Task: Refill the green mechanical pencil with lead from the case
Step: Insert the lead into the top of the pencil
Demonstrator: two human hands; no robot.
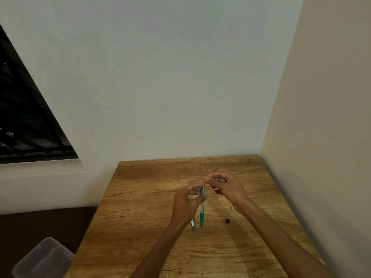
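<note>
**Midway: pencil open, lead going in**

Seemingly, from the head view, the refill is partway done. The left hand has its grip closed around the green mechanical pencil, held nearly upright above the worktop, tip down. The right hand pinches its fingertips at the pencil's top end; any lead there is too thin to see. A small dark piece, probably the cap, lies apart. A grey case lies beside the pencil tip. Recapping remains. No writing is legible.
</note>
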